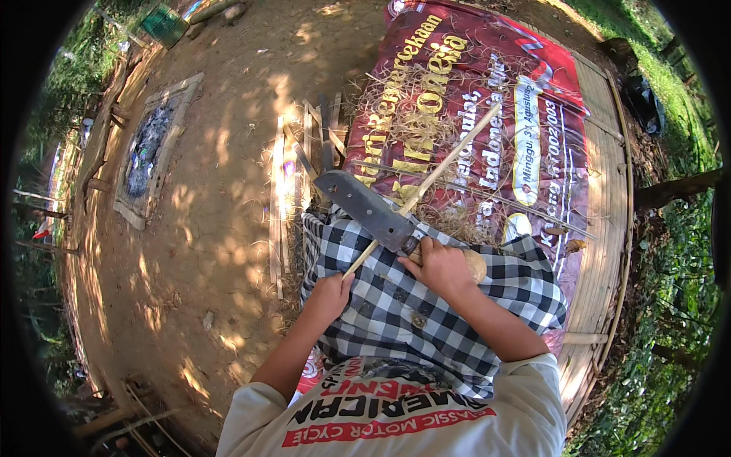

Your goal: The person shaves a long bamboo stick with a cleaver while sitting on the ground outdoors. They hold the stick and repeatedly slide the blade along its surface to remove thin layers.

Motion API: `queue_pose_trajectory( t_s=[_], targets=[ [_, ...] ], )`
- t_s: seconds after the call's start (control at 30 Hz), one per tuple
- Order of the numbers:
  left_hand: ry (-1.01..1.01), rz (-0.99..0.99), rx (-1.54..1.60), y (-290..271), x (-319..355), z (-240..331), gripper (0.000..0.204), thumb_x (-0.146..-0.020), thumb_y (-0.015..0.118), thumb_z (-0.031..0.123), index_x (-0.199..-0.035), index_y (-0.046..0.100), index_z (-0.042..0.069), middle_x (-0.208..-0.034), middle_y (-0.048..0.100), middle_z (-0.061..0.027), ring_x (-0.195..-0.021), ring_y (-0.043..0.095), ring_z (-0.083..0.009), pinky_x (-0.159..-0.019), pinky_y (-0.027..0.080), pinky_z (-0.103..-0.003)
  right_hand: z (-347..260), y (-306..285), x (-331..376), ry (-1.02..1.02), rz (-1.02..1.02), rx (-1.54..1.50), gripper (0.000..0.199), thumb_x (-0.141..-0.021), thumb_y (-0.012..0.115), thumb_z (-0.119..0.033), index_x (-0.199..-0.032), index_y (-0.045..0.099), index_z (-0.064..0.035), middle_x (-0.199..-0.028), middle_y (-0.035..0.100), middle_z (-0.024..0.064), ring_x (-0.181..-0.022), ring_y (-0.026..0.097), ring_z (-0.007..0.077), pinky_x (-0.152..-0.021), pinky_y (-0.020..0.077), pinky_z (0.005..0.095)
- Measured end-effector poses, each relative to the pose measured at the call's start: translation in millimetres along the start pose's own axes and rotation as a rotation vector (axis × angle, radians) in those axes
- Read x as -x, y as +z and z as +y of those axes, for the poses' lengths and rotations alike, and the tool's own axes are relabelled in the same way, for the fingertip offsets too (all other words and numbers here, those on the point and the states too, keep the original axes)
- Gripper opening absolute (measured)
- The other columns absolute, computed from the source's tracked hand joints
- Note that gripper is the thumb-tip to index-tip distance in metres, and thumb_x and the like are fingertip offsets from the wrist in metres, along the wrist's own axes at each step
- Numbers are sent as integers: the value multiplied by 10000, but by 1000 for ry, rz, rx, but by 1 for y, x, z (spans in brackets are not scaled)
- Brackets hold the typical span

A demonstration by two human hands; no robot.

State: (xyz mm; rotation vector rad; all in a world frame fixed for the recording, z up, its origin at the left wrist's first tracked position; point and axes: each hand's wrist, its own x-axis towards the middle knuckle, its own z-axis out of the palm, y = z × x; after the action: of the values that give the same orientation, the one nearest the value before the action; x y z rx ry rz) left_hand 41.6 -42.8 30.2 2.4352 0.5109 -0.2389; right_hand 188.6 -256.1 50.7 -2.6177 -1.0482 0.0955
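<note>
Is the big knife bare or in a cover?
Bare. The knife crosses over the stick, its dark blade showing uncovered, and the right hand holds it.

Made of pale bamboo slats, with a pole (623, 175) running along the right edge of the platform (603, 206). Covered across much of its top by a creased, dark red printed banner (499, 145), with yellow and white lettering. Strewn with curly, straw-coloured shavings (426, 126), densest left of the middle. Dotted near the right with a dry leaf (575, 245). Overlapped at the near end by a black-and-white checked cloth (365, 312).
</note>
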Motion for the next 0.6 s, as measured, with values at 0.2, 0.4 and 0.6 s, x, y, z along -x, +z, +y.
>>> queue_pose_trajectory(
  t_s=[0.2,0.4,0.6],
  targets=[
    [59,40,64,2,6,-12,417,-974,494,300,-763,593,-46,-674,582,-279,-660,572,-476,-605,456,-527,-28,10,5,-310,-38,-34,532,-819,633,-559,-799,540,-36,-676,591,117,-572,633,259,-516,522,356],
    [37,-43,-4,-5,-7,0,422,-972,502,301,-765,614,-49,-680,589,-280,-669,578,-473,-611,459,-527,63,-19,-3,-94,77,207,555,-861,564,-585,-803,545,-33,-681,602,114,-582,647,265,-497,523,362],
    [49,-34,35,-2,-6,-3,441,-972,503,302,-748,609,-63,-698,593,-290,-700,586,-472,-639,464,-516,-5,-1,5,-41,-21,9,540,-831,632,-546,-817,536,-14,-671,609,142,-545,630,312,-482,516,378]
  ],
)
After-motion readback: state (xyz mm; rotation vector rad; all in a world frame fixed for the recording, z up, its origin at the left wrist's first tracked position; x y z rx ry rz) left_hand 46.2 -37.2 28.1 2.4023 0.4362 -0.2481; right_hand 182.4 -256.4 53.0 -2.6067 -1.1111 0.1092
